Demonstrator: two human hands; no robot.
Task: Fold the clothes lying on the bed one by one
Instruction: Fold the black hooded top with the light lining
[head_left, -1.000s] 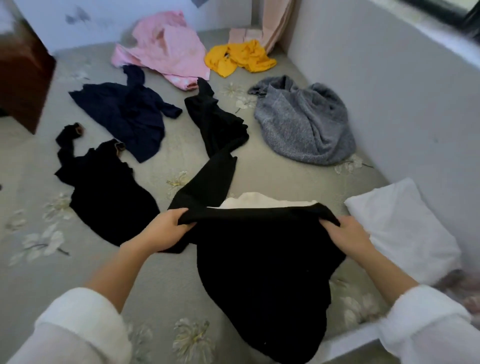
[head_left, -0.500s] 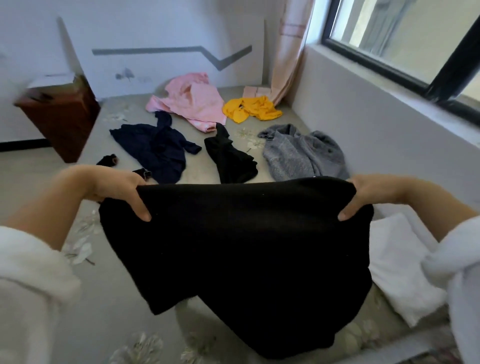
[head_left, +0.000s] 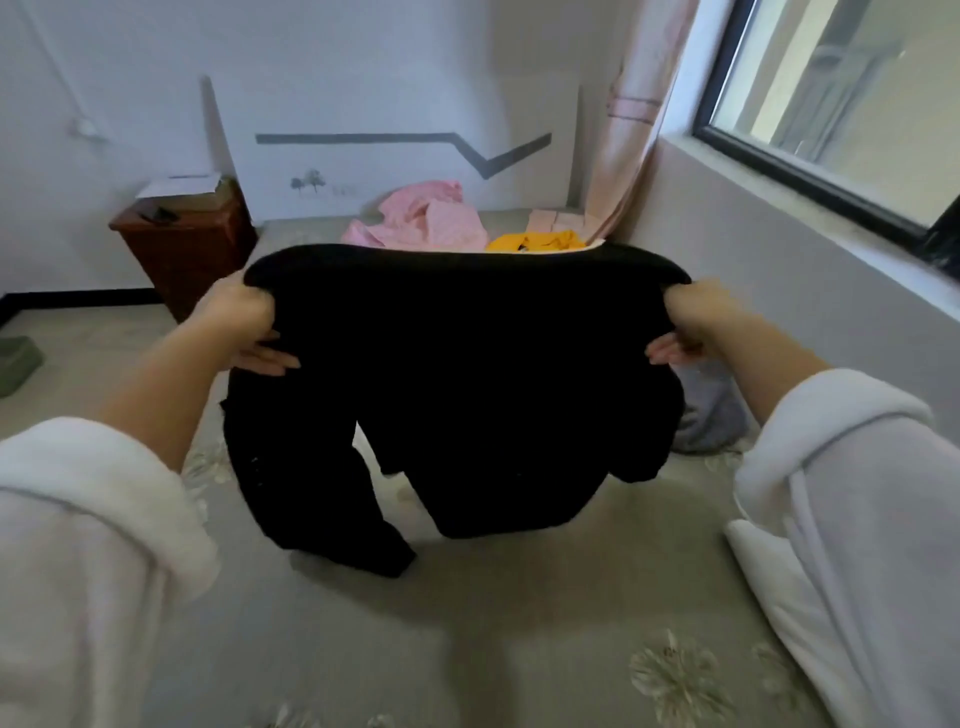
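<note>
Both hands, left hand (head_left: 244, 322) and right hand (head_left: 691, 325), grip black garment (head_left: 467, 374) between.

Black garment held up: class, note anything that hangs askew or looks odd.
The black garment, gripped by left hand and right hand at its top edge, hangs unevenly: its left side trails much lower than the right.

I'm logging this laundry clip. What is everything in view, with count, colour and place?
black garment: one, black, held up over the bed
pink garment: one, pink, bed's far end
yellow garment: one, yellow, beside the pink one
grey garment: one, grey, right wall, partly hidden
pillow: one, white, bed's near right
bed: one, grey floral sheet, underneath
cabinet: one, brown, left of the bed
curtain: one, pink, far corner
window: one, dark frame, right wall
left grip: one, bare hand, holds garment's top left
right grip: one, bare hand, holds garment's top right
</note>
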